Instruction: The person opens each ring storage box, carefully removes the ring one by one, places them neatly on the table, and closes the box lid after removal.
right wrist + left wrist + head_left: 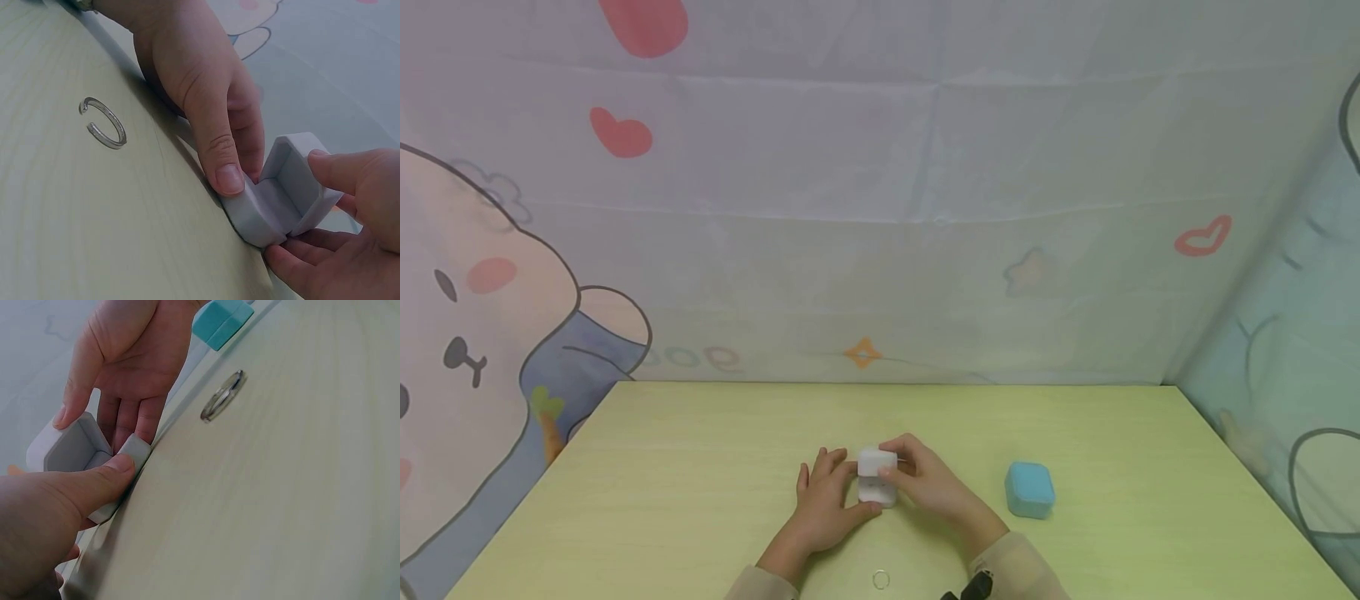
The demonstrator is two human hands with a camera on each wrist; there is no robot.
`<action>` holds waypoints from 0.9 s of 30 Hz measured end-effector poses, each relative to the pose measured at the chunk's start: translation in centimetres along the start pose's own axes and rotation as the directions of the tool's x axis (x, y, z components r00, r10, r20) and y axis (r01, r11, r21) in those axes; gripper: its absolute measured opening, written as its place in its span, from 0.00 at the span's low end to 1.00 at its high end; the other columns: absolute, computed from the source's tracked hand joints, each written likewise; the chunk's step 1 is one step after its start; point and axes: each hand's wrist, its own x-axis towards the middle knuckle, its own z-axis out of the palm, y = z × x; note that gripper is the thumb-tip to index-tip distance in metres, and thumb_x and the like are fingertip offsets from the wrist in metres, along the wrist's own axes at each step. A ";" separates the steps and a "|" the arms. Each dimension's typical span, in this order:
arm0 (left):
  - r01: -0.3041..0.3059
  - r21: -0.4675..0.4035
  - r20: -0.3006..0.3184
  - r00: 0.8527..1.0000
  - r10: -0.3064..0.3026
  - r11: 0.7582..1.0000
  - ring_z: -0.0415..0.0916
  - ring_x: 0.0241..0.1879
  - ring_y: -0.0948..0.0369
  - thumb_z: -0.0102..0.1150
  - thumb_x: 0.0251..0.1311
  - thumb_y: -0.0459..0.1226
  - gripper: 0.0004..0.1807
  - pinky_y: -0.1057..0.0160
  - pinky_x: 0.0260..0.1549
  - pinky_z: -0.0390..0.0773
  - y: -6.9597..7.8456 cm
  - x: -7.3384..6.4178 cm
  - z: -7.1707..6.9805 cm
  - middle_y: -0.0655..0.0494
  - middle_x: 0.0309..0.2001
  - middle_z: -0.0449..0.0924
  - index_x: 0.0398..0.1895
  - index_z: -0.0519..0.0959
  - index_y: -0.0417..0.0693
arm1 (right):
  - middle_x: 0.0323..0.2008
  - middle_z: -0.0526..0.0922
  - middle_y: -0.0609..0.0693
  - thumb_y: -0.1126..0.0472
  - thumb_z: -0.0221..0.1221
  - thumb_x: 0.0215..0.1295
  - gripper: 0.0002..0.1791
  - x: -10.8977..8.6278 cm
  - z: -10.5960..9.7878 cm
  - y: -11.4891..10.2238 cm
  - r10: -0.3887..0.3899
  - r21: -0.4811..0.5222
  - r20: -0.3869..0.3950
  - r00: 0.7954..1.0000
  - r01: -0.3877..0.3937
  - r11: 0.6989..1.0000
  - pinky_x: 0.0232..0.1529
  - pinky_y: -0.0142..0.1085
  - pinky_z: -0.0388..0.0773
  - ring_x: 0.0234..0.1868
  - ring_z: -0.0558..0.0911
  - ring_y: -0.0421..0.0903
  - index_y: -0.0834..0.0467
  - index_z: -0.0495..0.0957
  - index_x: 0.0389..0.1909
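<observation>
- White ring box (871, 490), hinged open toward the person, is held by both hands at once; it appears to rest on the table (700, 475).
- Left hand (827, 507) pinches the base (250, 215), its thumb over the near edge and fingers behind.
- Right hand (928, 482) pinches the raised lid (69, 450) by its edge, thumb in front, fingers behind.
- Inside, grey lining shows and no ring is seen (the fingers hide part of it).
- Nearer the person, well apart from both hands, a silver ring (104, 137) lies loose on the table, with a gap in its band.
- Farther out, to the right, a blue box (1030, 490) sits closed and untouched.
- Beyond the table hangs a printed cloth (850, 167).
- Progress, as I judge it: the opening is done, or nearly so; the ring has not been put in, and the lid has not been closed.
</observation>
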 end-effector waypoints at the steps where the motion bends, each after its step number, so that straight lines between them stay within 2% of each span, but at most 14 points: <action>1: 0.001 0.000 0.000 1.000 -0.001 1.000 0.38 0.70 0.31 0.66 0.52 0.51 0.35 0.29 0.62 0.29 0.0 0.0 0.0 0.32 0.67 0.56 0.58 0.71 0.39 | 0.59 0.70 0.63 0.56 0.53 0.69 0.21 0.0 0.0 0.0 -0.002 -0.002 0.003 1.000 0.002 1.000 0.58 0.52 0.73 0.61 0.72 0.64 0.63 0.66 0.57; 9: 0.000 0.003 0.000 1.000 0.000 1.000 0.38 0.70 0.31 0.66 0.52 0.51 0.36 0.28 0.61 0.29 0.1 -0.1 -0.1 0.31 0.67 0.56 0.58 0.70 0.36 | 0.63 0.66 0.69 0.57 0.54 0.69 0.30 0.0 -0.1 0.2 0.010 0.014 0.005 1.000 -0.010 1.000 0.59 0.51 0.73 0.62 0.70 0.66 0.65 0.58 0.66; 12: -0.002 0.004 0.002 1.000 0.002 1.000 0.38 0.70 0.30 0.66 0.52 0.51 0.37 0.28 0.61 0.29 0.1 -0.1 -0.1 0.31 0.67 0.56 0.58 0.70 0.36 | 0.64 0.65 0.69 0.55 0.54 0.69 0.33 0.0 -0.1 0.1 0.023 -0.012 -0.001 1.000 -0.023 1.000 0.59 0.50 0.72 0.62 0.70 0.65 0.67 0.56 0.68; 27: 0.007 -0.005 0.001 1.000 -0.007 1.000 0.37 0.70 0.31 0.66 0.52 0.51 0.36 0.29 0.62 0.29 0.1 0.0 -0.1 0.32 0.67 0.56 0.58 0.71 0.38 | 0.64 0.66 0.69 0.57 0.53 0.69 0.31 -0.1 -0.1 -0.2 0.016 -0.018 0.004 1.000 -0.016 1.000 0.60 0.50 0.72 0.61 0.72 0.63 0.69 0.58 0.67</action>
